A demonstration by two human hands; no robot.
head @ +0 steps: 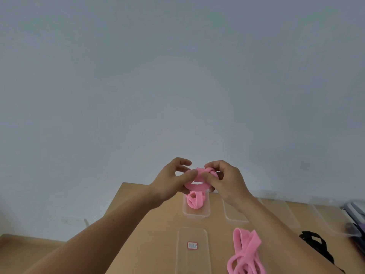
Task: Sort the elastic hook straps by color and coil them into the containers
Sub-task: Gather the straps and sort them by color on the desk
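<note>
Step in hand: coiling, pink lot. Both hands are holding a flat pink elastic strap wound into a small ring (195, 187), raised above the far end of the light wooden table (150, 234). The left hand (173, 180) is pinching the ring's left side between thumb and fingers. The right hand (227, 178) is curling its fingers round the right side, where the strap is crossing over itself in a wrap. No hooks are making themselves out here.

The ring is hanging directly over a clear rectangular plastic container (195, 214), which is already holding one coiled pink strap (194, 200). A second clear container (235, 212) is sitting just beside it.

Judgement: the coil is looking nearly finished. The next move is calling for lowering it into the pink container without loosening the grip early, since the elastic is likely to spring open.

Waiting nearer the person: a loose pink strap (245, 252) and a black strap (316, 244).
</note>
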